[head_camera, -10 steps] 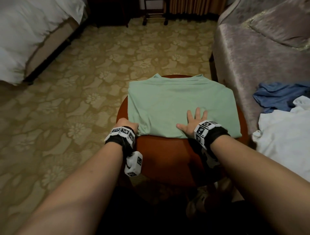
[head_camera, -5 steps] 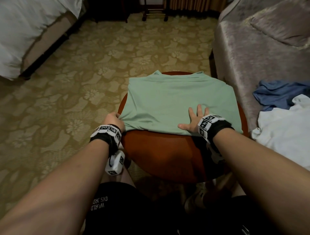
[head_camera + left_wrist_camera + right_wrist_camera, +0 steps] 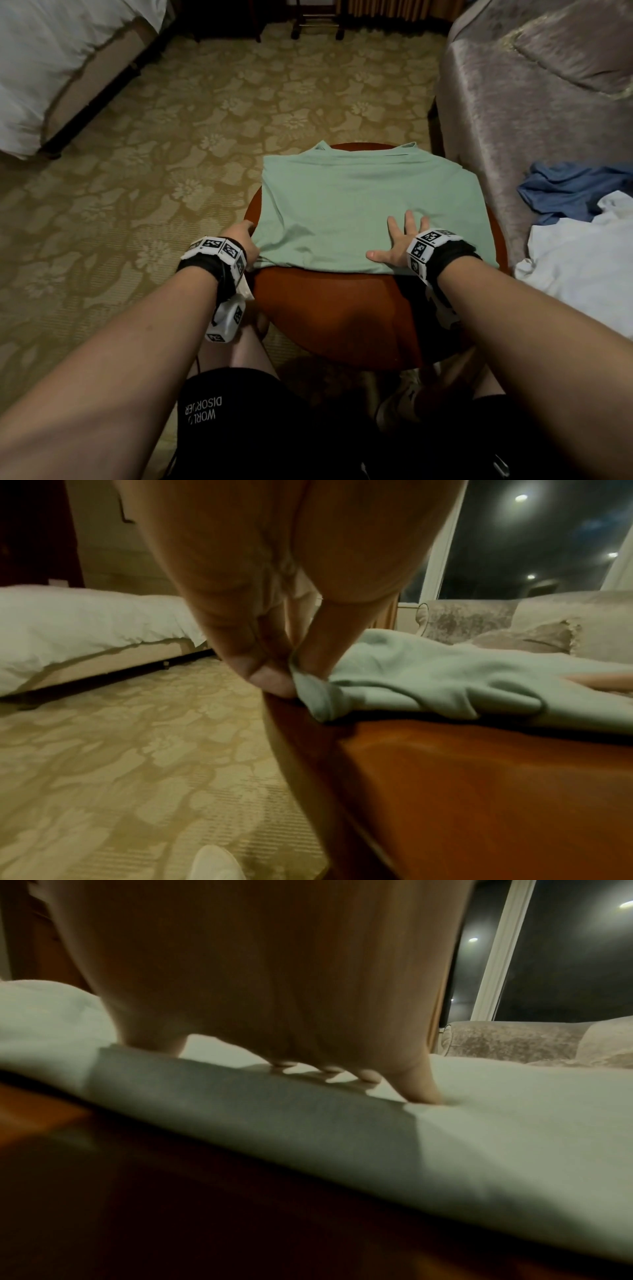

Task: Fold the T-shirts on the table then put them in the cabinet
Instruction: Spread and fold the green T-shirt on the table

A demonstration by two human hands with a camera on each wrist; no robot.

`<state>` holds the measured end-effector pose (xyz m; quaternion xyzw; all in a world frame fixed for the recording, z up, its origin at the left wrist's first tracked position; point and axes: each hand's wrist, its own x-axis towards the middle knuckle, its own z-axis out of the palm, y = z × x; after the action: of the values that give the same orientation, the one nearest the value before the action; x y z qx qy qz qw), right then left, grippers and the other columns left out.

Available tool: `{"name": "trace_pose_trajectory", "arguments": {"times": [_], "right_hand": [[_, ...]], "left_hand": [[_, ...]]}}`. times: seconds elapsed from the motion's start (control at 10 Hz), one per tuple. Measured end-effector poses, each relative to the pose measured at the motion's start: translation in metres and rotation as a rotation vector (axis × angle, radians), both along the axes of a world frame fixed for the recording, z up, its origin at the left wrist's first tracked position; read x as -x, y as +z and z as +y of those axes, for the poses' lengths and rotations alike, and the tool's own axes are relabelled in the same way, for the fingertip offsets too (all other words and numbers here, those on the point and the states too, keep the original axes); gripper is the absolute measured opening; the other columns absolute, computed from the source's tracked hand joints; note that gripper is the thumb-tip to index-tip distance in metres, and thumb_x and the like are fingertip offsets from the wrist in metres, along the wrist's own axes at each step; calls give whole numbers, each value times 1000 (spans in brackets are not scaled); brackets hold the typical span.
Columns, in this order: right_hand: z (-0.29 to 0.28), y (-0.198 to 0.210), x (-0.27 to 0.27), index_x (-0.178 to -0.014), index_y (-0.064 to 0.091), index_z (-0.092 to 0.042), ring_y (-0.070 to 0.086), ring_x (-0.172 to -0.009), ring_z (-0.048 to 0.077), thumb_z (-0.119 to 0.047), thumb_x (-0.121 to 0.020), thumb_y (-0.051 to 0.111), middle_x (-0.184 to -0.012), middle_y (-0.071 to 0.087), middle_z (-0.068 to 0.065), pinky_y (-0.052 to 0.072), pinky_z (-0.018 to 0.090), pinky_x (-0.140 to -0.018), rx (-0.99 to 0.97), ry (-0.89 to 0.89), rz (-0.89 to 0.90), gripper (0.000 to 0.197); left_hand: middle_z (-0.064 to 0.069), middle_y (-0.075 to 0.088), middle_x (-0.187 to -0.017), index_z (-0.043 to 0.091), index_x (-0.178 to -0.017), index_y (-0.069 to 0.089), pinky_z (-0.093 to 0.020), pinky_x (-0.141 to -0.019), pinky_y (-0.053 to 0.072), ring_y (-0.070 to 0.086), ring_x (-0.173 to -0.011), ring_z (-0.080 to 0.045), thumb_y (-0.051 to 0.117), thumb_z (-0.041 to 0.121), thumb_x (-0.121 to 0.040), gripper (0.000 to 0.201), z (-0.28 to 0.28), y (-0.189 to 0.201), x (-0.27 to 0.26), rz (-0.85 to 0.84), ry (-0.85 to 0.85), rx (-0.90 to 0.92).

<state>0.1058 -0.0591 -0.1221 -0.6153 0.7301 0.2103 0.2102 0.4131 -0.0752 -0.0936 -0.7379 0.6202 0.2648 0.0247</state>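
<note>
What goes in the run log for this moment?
left hand: pinches shirt corner | right hand: flat on shirt | shirt: on table, partly folded

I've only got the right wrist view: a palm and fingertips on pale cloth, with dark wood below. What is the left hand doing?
Observer: The left hand pinches the near left corner of the green T-shirt at the edge of the round table.
Operator: Is the whole shirt on the table?
Observer: Not quite. In the head view its left and right edges reach past the tabletop's rim.
Operator: Is my right hand gripping any cloth?
Observer: No. The right hand lies flat with its fingers spread, near the shirt's front edge.
Operator: Are other shirts waiting?
Observer: A blue garment and a white garment lie unfolded on the sofa to the right.
</note>
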Motion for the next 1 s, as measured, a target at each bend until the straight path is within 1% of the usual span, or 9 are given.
{"name": "trace_pose_trajectory", "arguments": {"times": [0.1, 0.2, 0.3, 0.4, 0.5, 0.6, 0.7, 0.8, 1.0], "right_hand": [[0, 0, 1, -151, -11, -31, -10, -144, 42, -87, -73, 33, -158, -19, 8, 2, 56, -115, 3, 6, 8, 105], [-1, 0, 1, -151, -11, -31, -10, -144, 42, -87, -72, 33, -158, -18, 8, 2, 57, -115, -3, 6, 6, 106], [-2, 0, 2, -151, -10, -31, -9, -144, 42, -88, -71, 32, -158, -17, 8, 3, 57, -115, 3, 16, 12, 107], [-2, 0, 2, -151, -10, -31, -10, -144, 42, -88, -71, 31, -158, -17, 8, 3, 57, -115, 6, 17, 16, 107], [-2, 1, 1, -151, -10, -30, -9, -144, 42, -88, -72, 31, -159, -17, 9, 2, 56, -115, 6, 20, 19, 106], [-1, 1, 1, -151, -10, -30, -9, -144, 43, -88, -72, 32, -159, -17, 9, 3, 57, -115, 10, 20, 17, 106], [-1, 2, 2, -151, -10, -30, -9, -144, 42, -88, -72, 31, -159, -17, 8, 3, 57, -115, 8, 24, 16, 106], [-1, 2, 2, -151, -11, -30, -8, -144, 42, -88, -72, 31, -159, -16, 9, 3, 56, -115, 6, 33, 27, 107], [-4, 2, 7, -150, -12, -31, -9, -144, 41, -90, -68, 35, -159, -18, 8, 2, 55, -116, -12, 37, 30, 111]], "left_hand": [[-10, 49, -140, 18, -144, 39, -33, -95, 48, 53, -121, -28, 56, 1, -86, 63, 2, 1, -4, 90, 40, 56], [-9, 65, -103, 17, -133, 52, -24, -65, 50, 63, -83, -21, 46, 3, -92, 44, 8, 6, -3, 286, 143, 150], [-10, 62, -93, 14, -101, 64, -23, -54, 43, 57, -69, -19, 45, -4, -89, 29, 10, 7, -3, 622, 341, 54], [-9, 55, -99, 15, -78, 54, -24, -43, 51, 57, -75, -18, 51, 5, -94, 19, 18, 6, 4, 777, 446, -107], [-9, 48, -107, 14, -76, 45, -33, -50, 59, 51, -101, -27, 46, 10, -99, 24, 25, 2, 12, 868, 517, -122], [-13, 49, -108, 13, -78, 45, -33, -52, 59, 55, -98, -29, 45, 19, -100, 23, 25, -5, 12, 825, 503, -28], [-14, 53, -85, 9, -77, 51, -33, -61, 50, 55, -80, -27, 48, 31, -97, 29, 20, -11, 2, 527, 291, 117], [-5, 52, -67, 13, -69, 50, -28, -58, 36, 49, -65, -22, 53, 33, -94, 32, 19, -9, -6, 294, 201, 229], [1, 52, -67, 15, -72, 54, -27, -60, 34, 49, -69, -20, 63, 28, -88, 23, 16, -11, -11, 155, 188, 256]]}}
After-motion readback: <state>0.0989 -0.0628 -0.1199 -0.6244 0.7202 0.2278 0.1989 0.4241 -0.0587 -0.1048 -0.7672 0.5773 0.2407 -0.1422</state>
